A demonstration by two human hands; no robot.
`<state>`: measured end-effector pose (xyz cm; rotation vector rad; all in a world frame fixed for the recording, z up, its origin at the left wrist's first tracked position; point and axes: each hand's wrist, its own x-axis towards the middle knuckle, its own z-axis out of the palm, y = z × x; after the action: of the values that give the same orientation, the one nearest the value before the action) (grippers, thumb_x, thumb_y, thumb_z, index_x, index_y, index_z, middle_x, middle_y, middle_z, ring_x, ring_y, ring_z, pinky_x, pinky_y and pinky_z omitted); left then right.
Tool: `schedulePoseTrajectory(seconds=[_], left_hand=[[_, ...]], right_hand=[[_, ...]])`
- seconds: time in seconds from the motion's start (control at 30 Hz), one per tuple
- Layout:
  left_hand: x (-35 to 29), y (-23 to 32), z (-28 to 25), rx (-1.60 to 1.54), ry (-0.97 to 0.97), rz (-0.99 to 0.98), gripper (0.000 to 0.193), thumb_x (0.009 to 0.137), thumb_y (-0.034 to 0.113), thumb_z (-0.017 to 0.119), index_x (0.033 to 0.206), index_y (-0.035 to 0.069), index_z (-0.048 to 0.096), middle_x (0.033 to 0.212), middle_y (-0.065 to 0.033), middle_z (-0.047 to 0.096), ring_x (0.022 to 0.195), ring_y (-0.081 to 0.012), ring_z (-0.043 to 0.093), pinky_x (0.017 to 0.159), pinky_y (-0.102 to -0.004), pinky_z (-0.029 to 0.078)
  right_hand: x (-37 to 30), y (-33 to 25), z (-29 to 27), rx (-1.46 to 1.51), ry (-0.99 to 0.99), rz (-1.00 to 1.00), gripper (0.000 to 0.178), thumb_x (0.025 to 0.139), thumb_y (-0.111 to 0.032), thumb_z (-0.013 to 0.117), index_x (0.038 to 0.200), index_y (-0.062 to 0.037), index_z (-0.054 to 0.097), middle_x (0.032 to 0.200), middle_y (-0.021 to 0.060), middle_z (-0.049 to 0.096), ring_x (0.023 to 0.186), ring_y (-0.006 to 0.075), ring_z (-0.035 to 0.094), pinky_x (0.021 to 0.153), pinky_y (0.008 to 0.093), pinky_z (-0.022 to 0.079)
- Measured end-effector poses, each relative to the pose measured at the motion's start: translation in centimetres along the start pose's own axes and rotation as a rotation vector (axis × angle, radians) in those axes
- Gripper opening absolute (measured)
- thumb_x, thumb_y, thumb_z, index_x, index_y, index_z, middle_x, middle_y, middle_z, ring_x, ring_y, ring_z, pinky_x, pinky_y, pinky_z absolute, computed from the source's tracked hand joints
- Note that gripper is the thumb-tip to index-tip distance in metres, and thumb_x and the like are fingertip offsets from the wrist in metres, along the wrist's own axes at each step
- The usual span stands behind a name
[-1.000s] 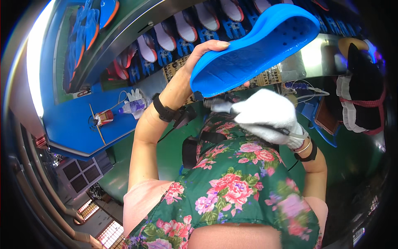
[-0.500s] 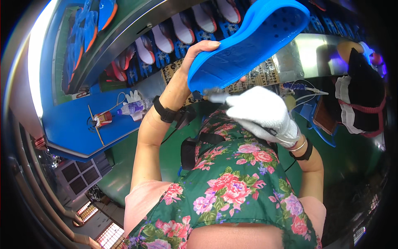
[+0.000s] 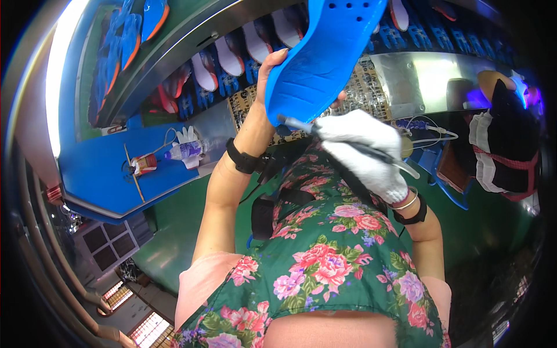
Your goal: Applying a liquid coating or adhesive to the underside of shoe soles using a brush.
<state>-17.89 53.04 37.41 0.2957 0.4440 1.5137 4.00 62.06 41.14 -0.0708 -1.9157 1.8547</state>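
In the head view, the blue shoe (image 3: pixel 307 75) is up in the air in front of the person, above the apron (image 3: pixel 325 261). Its top end is cut off by the upper edge, so I can't see how it finishes. It is long from low left to high right, and stands steeply. The round end points down and a bit left; the end with little holes points up.

The bare left hand (image 3: pixel 270 71) grips the shoe from behind. Its thumb is at the left side, and fingertips peek out on the right; the rest is hidden.

The right hand (image 3: pixel 362 142), in a white glove, pinches a thin tool (image 3: pixel 297 124). The glove hides its middle. Its grey tip is at the shoe's low end, but I can't tell if they touch.

On the left, a bottle (image 3: pixel 184 150) lies by the blue bench (image 3: pixel 93 174). More shoes (image 3: pixel 229 56) sit behind, partly covered.
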Motion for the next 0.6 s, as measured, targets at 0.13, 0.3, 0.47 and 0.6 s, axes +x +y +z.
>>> schedulePoseTrajectory(seconds=[0.13, 0.3, 0.47, 0.6], left_hand=[[-1.0, -0.8, -0.3, -0.228, -0.022, -0.011, 0.100, 0.088, 0.066, 0.055, 0.157, 0.001, 0.025, 0.149, -0.0266, 0.042, 0.107, -0.0456, 0.058, 0.091, -0.0611, 0.055], [-1.6, -3.5, 0.8, -0.346, -0.004, 0.023, 0.085, 0.094, 0.059, 0.049, 0.154, 0.000, 0.032, 0.141, -0.0301, 0.051, 0.117, -0.0545, 0.059, 0.095, -0.0640, 0.051], [-1.8, -5.7, 1.3, -0.412, -0.012, -0.062, 0.091, 0.090, 0.058, 0.055, 0.156, 0.001, 0.028, 0.146, -0.0280, 0.046, 0.113, -0.0511, 0.058, 0.093, -0.0610, 0.049], [-2.7, -5.4, -0.2, -0.393, -0.016, 0.000, 0.089, 0.092, 0.057, 0.051, 0.156, 0.001, 0.029, 0.147, -0.0279, 0.047, 0.114, -0.0501, 0.058, 0.095, -0.0625, 0.047]], right_hand=[[0.4, -1.1, -1.2, 0.277, -0.089, 0.238, 0.023, 0.082, 0.001, 0.077, 0.105, -0.0009, 0.076, 0.105, 0.0116, 0.076, 0.096, 0.0171, 0.071, 0.086, 0.0319, 0.057], [3.6, -0.5, -5.6, -0.379, 0.098, -0.170, 0.021, 0.082, -0.001, 0.078, 0.103, -0.0010, 0.077, 0.099, 0.0134, 0.076, 0.087, 0.0217, 0.073, 0.080, 0.0332, 0.058], [7.3, 0.2, -9.8, -0.764, 0.235, -0.523, 0.025, 0.082, 0.002, 0.075, 0.107, -0.0028, 0.075, 0.104, 0.0139, 0.074, 0.091, 0.0260, 0.070, 0.081, 0.0350, 0.057], [4.6, -0.8, -5.0, -0.867, 0.085, -0.567, 0.032, 0.079, 0.001, 0.076, 0.109, -0.0082, 0.076, 0.104, 0.0109, 0.075, 0.092, 0.0269, 0.070, 0.081, 0.0365, 0.056]])
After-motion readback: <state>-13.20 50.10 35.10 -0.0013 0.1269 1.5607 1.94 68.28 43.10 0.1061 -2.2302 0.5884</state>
